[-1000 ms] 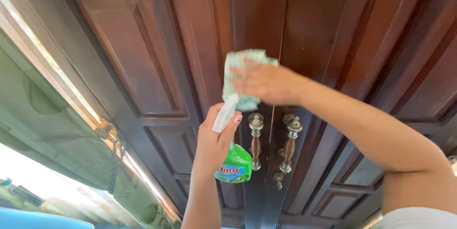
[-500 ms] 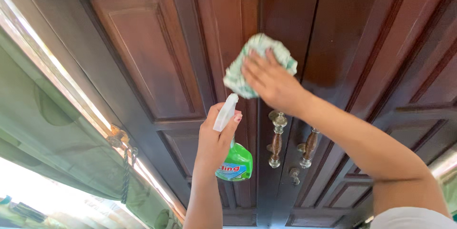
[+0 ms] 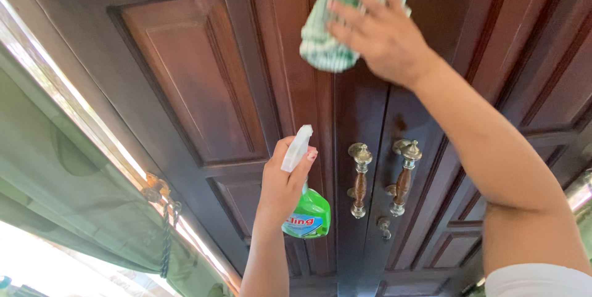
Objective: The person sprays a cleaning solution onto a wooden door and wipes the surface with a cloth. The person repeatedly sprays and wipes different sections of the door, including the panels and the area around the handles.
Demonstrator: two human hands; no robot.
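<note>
My right hand [image 3: 377, 28] presses a green and white cloth [image 3: 327, 44] flat against the dark wooden double door [image 3: 203, 81], high up near the centre seam. My left hand [image 3: 282, 183] grips a green spray bottle [image 3: 307, 214] with a white nozzle, held upright in front of the left door leaf, below the cloth. Two brass and wood door handles [image 3: 359, 180] stand to the right of the bottle, one on each leaf.
A green curtain [image 3: 68, 192] hangs at the left, tied back with a cord [image 3: 165, 223] beside a bright window. A small keyhole knob [image 3: 385, 227] sits under the right handle. Raised panels cover both door leaves.
My right hand has slid the cloth upward along the door's centre, well above the handles. The left hand with the spray bottle has stayed about where it was.
</note>
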